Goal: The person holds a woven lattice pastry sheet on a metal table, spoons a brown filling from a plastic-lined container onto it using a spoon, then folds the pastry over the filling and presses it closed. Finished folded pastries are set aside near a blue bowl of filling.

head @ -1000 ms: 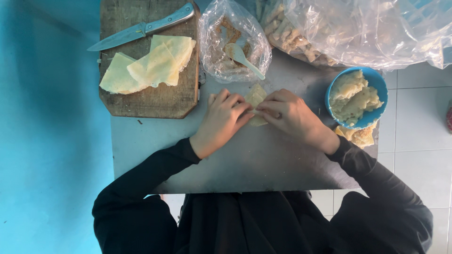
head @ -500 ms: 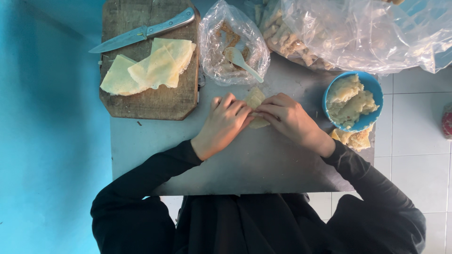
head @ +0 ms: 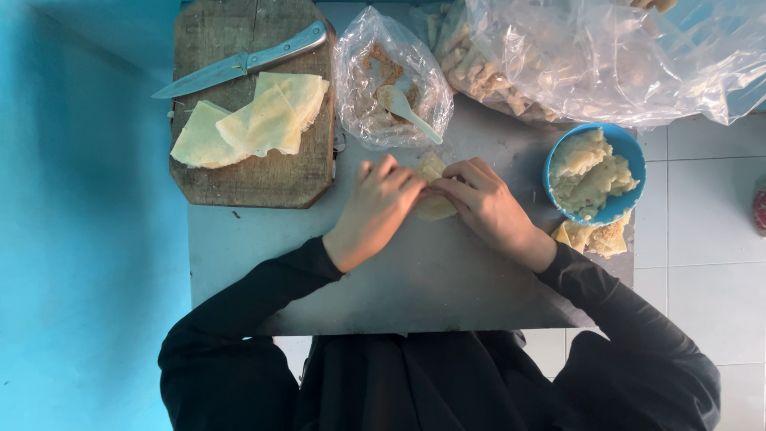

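Observation:
A pale yellow wrapper lies folded on the grey metal table, mostly covered by my fingers. My left hand presses on its left side and my right hand on its right, fingertips meeting over it. Both hands grip the wrapper. What is inside it stays hidden.
A wooden board at the back left carries several folded wrappers and a knife. A clear bag with crumbs and a spoon sits behind my hands. A blue bowl of filling stands right, large plastic bag behind.
My hands stay on the wrapper, with the fingers shifting slightly as they fold it. Nothing else on the table has moved.

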Available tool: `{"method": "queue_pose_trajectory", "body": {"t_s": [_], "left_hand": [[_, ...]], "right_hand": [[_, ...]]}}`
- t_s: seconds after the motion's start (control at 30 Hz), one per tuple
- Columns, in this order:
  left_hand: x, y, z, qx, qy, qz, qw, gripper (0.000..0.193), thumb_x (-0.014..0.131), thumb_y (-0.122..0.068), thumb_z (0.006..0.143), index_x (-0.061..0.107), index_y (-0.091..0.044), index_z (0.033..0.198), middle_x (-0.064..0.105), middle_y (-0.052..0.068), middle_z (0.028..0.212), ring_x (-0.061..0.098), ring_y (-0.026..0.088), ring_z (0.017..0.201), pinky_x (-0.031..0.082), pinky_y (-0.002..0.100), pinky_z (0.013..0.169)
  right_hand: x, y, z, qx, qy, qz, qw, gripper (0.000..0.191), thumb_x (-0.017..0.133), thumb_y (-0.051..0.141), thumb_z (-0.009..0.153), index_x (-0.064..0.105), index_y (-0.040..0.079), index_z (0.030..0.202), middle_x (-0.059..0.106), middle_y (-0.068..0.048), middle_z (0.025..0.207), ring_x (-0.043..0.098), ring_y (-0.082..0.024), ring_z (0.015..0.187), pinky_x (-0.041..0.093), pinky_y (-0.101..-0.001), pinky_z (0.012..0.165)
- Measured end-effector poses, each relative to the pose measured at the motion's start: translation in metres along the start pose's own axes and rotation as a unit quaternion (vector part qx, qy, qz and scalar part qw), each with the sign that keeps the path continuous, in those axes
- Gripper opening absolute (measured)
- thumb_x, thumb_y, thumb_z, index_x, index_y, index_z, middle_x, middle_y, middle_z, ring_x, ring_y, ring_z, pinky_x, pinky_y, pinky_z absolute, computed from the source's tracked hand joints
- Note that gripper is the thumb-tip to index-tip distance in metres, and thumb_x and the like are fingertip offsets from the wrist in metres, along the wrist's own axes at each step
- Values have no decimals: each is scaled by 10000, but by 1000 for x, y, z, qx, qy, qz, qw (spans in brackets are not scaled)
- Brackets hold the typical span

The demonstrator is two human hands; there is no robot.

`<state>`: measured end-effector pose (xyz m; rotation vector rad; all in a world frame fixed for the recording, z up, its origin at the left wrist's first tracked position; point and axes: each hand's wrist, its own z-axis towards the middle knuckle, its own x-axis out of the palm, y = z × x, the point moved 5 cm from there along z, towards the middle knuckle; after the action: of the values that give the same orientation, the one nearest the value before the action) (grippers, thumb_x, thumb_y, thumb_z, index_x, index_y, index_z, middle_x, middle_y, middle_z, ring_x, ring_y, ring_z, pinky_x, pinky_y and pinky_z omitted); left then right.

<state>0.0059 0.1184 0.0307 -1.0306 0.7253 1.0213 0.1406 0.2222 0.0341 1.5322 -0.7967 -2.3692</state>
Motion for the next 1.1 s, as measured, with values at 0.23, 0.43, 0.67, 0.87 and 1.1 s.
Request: {"method": "queue_pose_trajectory", "body": {"t_s": [0.23,0.43,0.67,0.87,1.1], "left_hand": [[3,-3,-5,41,10,98,994,203,681,-143,899,684,-100,1098,639,0,1064,548,186,1045,370,347,879],[4,-1,0,15,-8,50,999,123,712,-200,962,666,-114,1037,618,-7,1026,534,202,1029,362,371,868],[4,3,2,4,-10,30,999,153,731,-217,953,681,-117,1058,628,-15,1114,532,202,1066,364,376,888],[4,9,2,-1,-19,48,999,205,724,-202,947,676,-113,1126,634,2,1169,543,211,1080,377,372,898],[-13,4,-12,6,-55,24,998,316,722,-170,1002,633,-79,1292,632,14,1179,590,186,1023,405,353,872]], "right_hand": [[-8,14,0,-54,14,-51,997,332,711,3,830,682,-24,1159,675,-123,1120,645,-305,970,557,-410,887],[-13,20,2,-57,-7,-67,996,346,738,38,847,691,7,1189,664,-123,1112,641,-295,963,554,-403,854],[-9,12,6,-29,-8,-51,998,270,755,59,890,713,25,1155,636,-105,1093,627,-283,977,556,-385,851],[-8,10,10,-57,-2,-100,993,289,736,38,879,680,18,1162,647,-79,1152,630,-293,1024,551,-412,909],[-14,12,13,-40,-18,-107,993,283,740,58,885,713,35,1166,635,-104,1138,609,-313,1046,540,-417,904]]}}
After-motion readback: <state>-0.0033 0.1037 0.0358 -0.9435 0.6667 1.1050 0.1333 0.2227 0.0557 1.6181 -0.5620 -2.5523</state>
